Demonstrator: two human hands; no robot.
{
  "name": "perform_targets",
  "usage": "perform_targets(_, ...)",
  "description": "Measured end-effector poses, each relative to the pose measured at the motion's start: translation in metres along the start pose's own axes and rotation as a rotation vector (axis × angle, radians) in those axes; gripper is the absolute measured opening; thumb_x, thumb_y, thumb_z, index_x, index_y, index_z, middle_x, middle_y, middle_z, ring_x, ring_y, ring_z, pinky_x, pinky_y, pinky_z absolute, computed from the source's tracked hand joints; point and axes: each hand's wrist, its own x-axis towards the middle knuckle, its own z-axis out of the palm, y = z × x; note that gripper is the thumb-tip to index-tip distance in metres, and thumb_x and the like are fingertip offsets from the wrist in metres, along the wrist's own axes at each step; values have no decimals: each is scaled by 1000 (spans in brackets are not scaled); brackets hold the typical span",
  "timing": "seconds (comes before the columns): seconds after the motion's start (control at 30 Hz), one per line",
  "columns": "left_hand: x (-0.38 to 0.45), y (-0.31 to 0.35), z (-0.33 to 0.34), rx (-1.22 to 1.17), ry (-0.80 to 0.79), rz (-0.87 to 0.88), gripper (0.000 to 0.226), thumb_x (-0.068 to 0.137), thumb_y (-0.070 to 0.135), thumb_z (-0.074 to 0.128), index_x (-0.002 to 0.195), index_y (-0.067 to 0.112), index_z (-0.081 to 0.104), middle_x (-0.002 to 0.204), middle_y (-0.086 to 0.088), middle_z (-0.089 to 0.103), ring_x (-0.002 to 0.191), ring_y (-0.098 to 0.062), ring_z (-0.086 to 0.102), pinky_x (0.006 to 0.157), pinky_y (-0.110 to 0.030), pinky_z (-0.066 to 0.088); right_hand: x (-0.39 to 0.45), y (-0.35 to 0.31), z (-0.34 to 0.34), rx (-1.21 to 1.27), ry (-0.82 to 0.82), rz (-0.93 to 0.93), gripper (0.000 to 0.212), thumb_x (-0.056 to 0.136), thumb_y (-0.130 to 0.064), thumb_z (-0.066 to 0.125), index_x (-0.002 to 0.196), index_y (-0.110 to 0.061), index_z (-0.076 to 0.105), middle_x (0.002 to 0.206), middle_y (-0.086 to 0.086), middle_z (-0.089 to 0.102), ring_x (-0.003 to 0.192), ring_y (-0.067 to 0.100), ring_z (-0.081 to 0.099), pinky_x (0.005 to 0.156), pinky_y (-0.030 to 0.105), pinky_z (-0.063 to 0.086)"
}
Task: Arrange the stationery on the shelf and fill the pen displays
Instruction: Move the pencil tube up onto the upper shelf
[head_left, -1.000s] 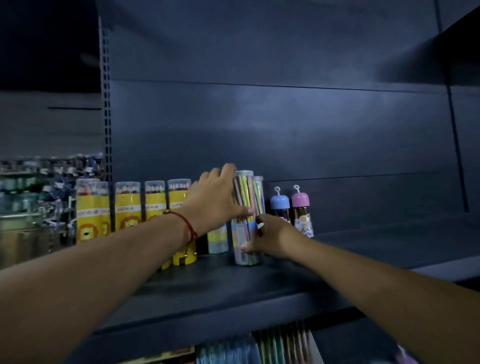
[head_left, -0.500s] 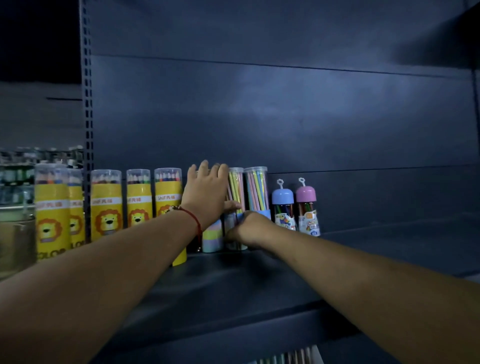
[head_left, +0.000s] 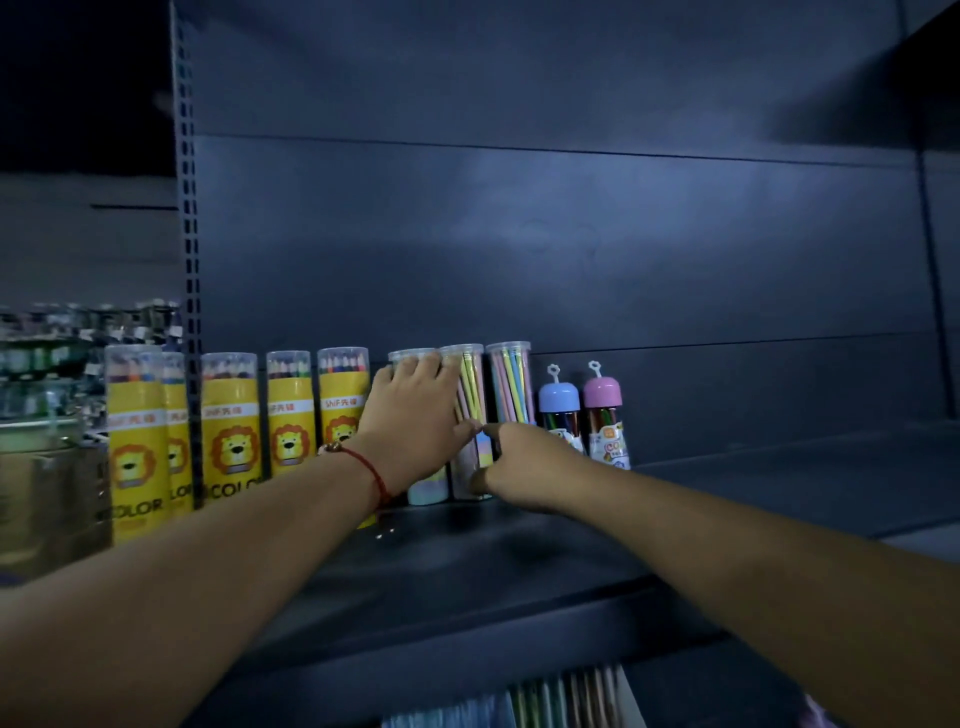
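Dark shelf (head_left: 519, 561), back row, left to right: yellow lion-print coloured-pencil tubes (head_left: 231, 421), three clear tubes of pastel pencils (head_left: 511, 384), then a blue-capped (head_left: 558, 402) and a pink-capped (head_left: 602, 397) small container. Left hand (head_left: 415, 431), red cord bracelet (head_left: 371, 470) at the wrist, lies with fingers straight over the front of the leftmost clear tube, thumb reaching to the middle one. Right hand (head_left: 524, 467) has fingers curled round the lower part of the middle clear tube (head_left: 470, 387), which stands upright on the shelf between its neighbours.
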Motion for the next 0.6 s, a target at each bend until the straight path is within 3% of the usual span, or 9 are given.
perform_targets(0.07, -23, 5, -19, -99, -47, 3, 74, 93, 59, 46, 151, 18, 25, 151, -5, 36, 137, -26, 37, 108, -42, 34, -29, -5, -8, -63, -16, -74, 43, 88, -41, 64, 124, -19, 57, 85, 1, 62, 73, 15, 57, 58, 28, 43)
perform_targets(0.17, -66, 13, -46, -203, -113, 9, 65, 97, 56, 39, 152, 24, 26, 152, -1, 36, 137, -23, 37, 109, -39, 32, -80, -4, -13, -94, -18, -156, 46, 90, -51, 59, 127, -25, 53, 111, 0, 64, 98, 18, 60, 84, 35, 52)
perform_targets(0.23, -95, 17, -62, -262, -149, 18, 66, 97, 57, 38, 154, 28, 21, 157, 2, 28, 141, -20, 31, 112, -36, 28, -115, -3, -15, -126, 10, -223, 56, 91, -56, 55, 137, -25, 46, 134, -3, 55, 121, 19, 52, 98, 34, 44)
perform_targets(0.33, -139, 26, -81, -311, -188, 39, 67, 97, 59, 37, 154, 32, 15, 161, 6, 18, 146, -16, 21, 116, -35, 24, -164, -1, -16, -288, 40, -279, 70, 95, -59, 47, 153, -27, 26, 158, -6, 30, 147, 16, 22, 118, 31, 20)
perform_targets(0.43, -180, 41, -91, -315, -211, 81, 68, 96, 63, 30, 154, 36, 9, 162, 11, 11, 147, -13, 14, 119, -34, 18, -210, 7, -15, -388, 38, -276, 77, 97, -61, 41, 158, -31, 3, 166, -12, 3, 151, 8, -4, 112, 19, -10)
perform_targets(0.5, -207, 54, -90, -277, -196, 133, 67, 97, 64, 26, 155, 34, 13, 161, 9, 16, 147, -16, 18, 118, -35, 17, -235, 18, -7, -407, 8, -243, 77, 99, -59, 41, 159, -31, 1, 166, -12, -1, 151, 8, -7, 110, 18, -13)
perform_targets(0.6, -243, 75, -79, -176, -213, 229, 65, 95, 60, 28, 149, 25, 37, 152, -3, 40, 141, -28, 35, 116, -44, 24, -264, 45, 13, -456, -48, -173, 75, 99, -54, 44, 158, -28, 7, 166, -8, 6, 152, 13, -1, 116, 21, -8)
